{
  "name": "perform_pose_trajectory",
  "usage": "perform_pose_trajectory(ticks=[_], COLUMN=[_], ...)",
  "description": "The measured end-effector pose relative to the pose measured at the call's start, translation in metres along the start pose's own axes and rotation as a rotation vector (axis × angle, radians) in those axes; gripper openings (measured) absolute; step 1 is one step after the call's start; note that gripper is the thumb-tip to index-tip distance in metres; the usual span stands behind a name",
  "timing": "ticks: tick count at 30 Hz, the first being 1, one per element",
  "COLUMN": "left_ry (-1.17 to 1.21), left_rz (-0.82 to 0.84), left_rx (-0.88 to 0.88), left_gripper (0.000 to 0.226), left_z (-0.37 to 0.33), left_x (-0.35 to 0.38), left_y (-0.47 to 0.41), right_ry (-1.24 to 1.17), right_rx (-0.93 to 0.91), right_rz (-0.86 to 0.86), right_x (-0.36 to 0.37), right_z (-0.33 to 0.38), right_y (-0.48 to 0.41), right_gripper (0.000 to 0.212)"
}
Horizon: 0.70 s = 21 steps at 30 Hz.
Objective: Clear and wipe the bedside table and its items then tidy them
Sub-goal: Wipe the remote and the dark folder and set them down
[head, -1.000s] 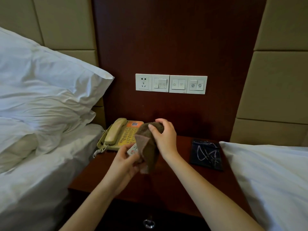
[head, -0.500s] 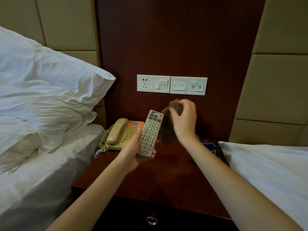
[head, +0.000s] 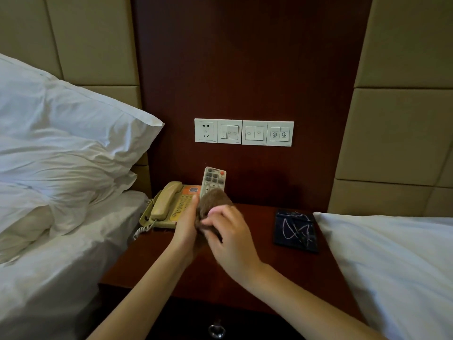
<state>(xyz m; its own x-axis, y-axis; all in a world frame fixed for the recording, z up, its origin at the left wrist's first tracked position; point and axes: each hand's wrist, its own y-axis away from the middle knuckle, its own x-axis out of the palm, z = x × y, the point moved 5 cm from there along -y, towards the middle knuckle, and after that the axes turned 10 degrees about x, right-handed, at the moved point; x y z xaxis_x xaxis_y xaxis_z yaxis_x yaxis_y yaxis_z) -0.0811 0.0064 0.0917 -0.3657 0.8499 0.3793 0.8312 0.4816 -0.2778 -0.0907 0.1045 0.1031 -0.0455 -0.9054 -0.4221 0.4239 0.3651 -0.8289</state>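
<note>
A dark reddish wooden desk (head: 277,268) stands between two white beds, backed by a wall panel (head: 245,69) of the same wood with padded beige panels on either side. Over the middle of the desk a pale remote control (head: 213,177) is held upright in the air. Only its top end shows, with grey keys and one orange key. Its lower part is wrapped in a brown cloth (head: 213,200).

The left hand (head: 185,225) grasps the remote from the left and below, its thumb lying up along the left edge. Its other fingers are hidden behind the cloth. The right hand (head: 231,233) is just to the right and touching, its fingers curled onto the cloth and gripping it against the front of the remote.

Just behind and left of the left hand, a beige telephone (head: 166,207) sits on the back left corner of the desk. Its handset is in the cradle and its coiled cord trails by the left edge.

Well apart to the right, a dark blue booklet (head: 295,230) with white scrawled lines lies flat, just beside the white bedding (head: 392,261) of the right bed. On the wall above is a row of white switch plates (head: 244,132), with a socket at its left end. A white pillow (head: 73,133) is heaped on the left bed, and a metal knob (head: 216,330) shows on the drawer front at the bottom edge
</note>
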Motion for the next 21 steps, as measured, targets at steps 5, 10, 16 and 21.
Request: perform_pose_trajectory(ticks=[5,10,16,21], left_ry=[-0.085,-0.130,-0.086,0.008], left_rz=[0.091,0.156,0.127,-0.001], left_rx=[-0.042,-0.063,-0.016,0.018], left_gripper=[0.041,0.041,0.042,0.034], left_z=[0.005,0.010,-0.001,0.003], left_x=[0.010,0.016,0.019,0.010], left_y=[0.012,0.023,0.008,-0.003], right_ry=[0.081,0.286,0.115,0.103], right_rx=[0.008,0.213,0.239,0.100], right_rz=[0.055,0.004,0.085,0.173], right_x=[-0.010,-0.038,-0.024,-0.001], right_z=[-0.022,-0.064,-0.029,-0.003], right_y=[-0.035,-0.097,-0.075,-0.025], right_gripper=[0.009,0.002,0.015,0.020])
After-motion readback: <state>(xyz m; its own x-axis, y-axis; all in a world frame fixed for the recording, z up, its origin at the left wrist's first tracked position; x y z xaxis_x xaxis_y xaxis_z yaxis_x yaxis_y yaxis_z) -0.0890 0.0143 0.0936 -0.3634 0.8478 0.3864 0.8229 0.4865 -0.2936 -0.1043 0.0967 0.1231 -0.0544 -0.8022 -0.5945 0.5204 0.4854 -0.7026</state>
